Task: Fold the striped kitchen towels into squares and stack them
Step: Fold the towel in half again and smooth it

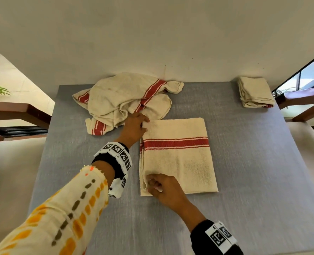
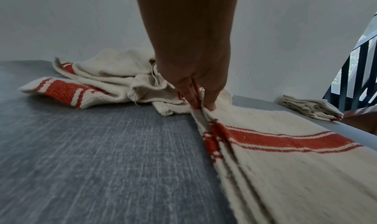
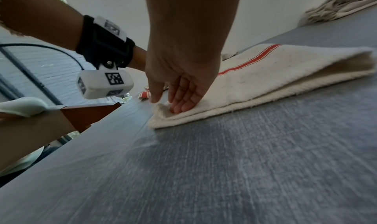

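A cream towel with a red stripe (image 1: 178, 155) lies folded into a rectangle in the middle of the grey table (image 1: 253, 181). My left hand (image 1: 144, 124) pinches its far left corner, fingertips (image 2: 210, 108) down on the layered edge of the towel (image 2: 285, 146). My right hand (image 1: 153, 184) grips the near left corner, where thumb and fingers (image 3: 181, 108) close on the top layers of the towel (image 3: 275, 75). Behind it sits a crumpled heap of striped towels (image 1: 126, 100) (image 2: 106, 80). A stack of folded towels (image 1: 255, 92) (image 2: 310, 108) (image 3: 336, 6) rests at the back right corner.
A pale wall (image 1: 152, 43) runs along the table's far edge. Wooden-armed chairs stand to the left (image 1: 18, 111) and right (image 1: 303, 100). Bare grey tabletop spreads in front of and to the right of the folded towel.
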